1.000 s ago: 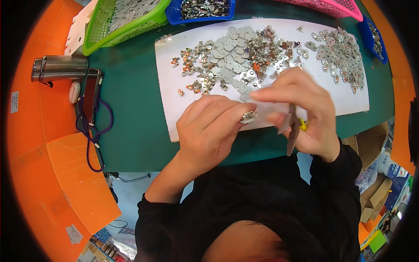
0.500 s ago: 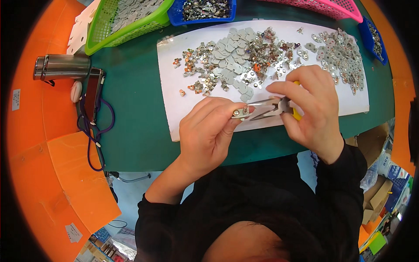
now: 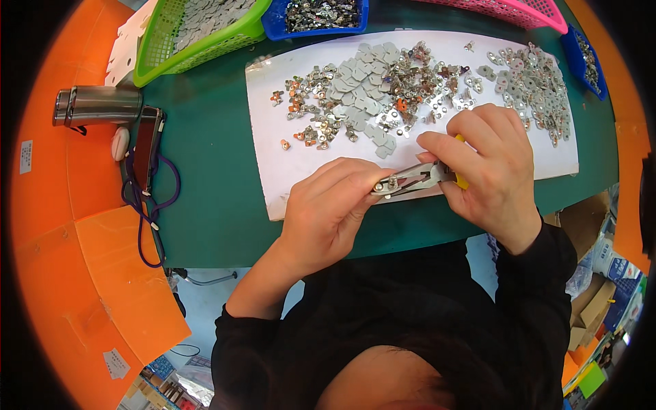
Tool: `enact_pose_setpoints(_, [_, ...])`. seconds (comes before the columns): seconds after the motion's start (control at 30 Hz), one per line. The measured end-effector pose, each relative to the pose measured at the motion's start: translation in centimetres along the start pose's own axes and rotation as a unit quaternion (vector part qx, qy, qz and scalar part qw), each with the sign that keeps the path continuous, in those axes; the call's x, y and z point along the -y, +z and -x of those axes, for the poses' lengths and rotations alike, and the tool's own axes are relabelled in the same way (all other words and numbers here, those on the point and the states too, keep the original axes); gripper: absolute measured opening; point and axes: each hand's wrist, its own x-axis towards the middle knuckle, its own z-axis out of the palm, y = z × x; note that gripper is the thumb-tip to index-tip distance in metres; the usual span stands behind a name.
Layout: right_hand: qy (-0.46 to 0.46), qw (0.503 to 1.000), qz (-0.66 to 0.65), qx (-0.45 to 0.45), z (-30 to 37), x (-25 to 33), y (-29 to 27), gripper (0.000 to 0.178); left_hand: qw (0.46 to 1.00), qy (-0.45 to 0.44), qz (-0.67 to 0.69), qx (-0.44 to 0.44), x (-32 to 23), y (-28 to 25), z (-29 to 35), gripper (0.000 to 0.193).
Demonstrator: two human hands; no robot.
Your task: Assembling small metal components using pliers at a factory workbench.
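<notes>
My left hand (image 3: 326, 212) pinches a small metal plate with studs (image 3: 384, 186) between thumb and forefinger, above the near edge of the white board (image 3: 290, 167). Closed around yellow-handled pliers (image 3: 427, 175) is my right hand (image 3: 488, 171). The jaws of the pliers point left and reach the metal plate at my left fingertips. Just beyond my hands lie piles of grey flat plates (image 3: 360, 85), small brass and silver metal parts (image 3: 311, 96), and dark mixed fittings (image 3: 413, 85). More silver plates (image 3: 536, 89) are heaped at the board's right.
The green table (image 3: 205, 205) carries a steel flask (image 3: 102, 106) and a phone (image 3: 145, 147) with a purple cord at the left. Along the far side stand a green basket (image 3: 198, 61), blue trays (image 3: 318, 33) and a pink basket (image 3: 506, 15). Orange panels (image 3: 44, 171) flank the left.
The pliers' jaws have come down to the metal plate and narrowed around it. My left hand has shifted slightly right; my right hand has barely moved.
</notes>
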Motion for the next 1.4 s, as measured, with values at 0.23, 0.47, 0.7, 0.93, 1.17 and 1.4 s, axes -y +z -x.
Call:
enact_pose_setpoints(0.23, [-0.017, 0.999, 0.017, 0.034, 0.2, -0.2, 0.0, 0.022, 0.996, 0.046, -0.069, -0.018, 0.0, -0.4, -0.4, 0.017])
enact_pose_setpoints(0.47, [-0.016, 1.000, 0.027, 0.001, 0.0, -0.2, 0.2, 0.022, 0.998, 0.006, -0.037, -0.056, 0.2, 0.2, -0.1, 0.026])
enact_pose_setpoints(0.7, [-0.014, 1.000, 0.019, 0.002, -0.1, 0.0, 0.0, 0.020, 0.998, 0.036, -0.037, -0.018, 0.3, -0.4, -0.2, 0.015])
enact_pose_setpoints(0.93, [-0.038, 0.997, 0.063, -0.035, -0.2, -0.2, 0.4, 0.020, 0.994, 0.063, -0.034, -0.079, 0.9, 0.2, -0.4, 0.024])
enact_pose_setpoints(1.17, [-0.055, 0.991, 0.099, -0.072, -0.2, -0.3, 0.5, 0.022, 0.975, 0.127, -0.147, -0.108, 1.0, -0.2, -0.5, 0.027])
enact_pose_setpoints(1.4, [-0.017, 0.999, 0.033, -0.022, -0.2, 0.1, 0.0, 0.022, 0.965, 0.144, -0.182, -0.120, 0.7, -0.3, -0.2, 0.010])
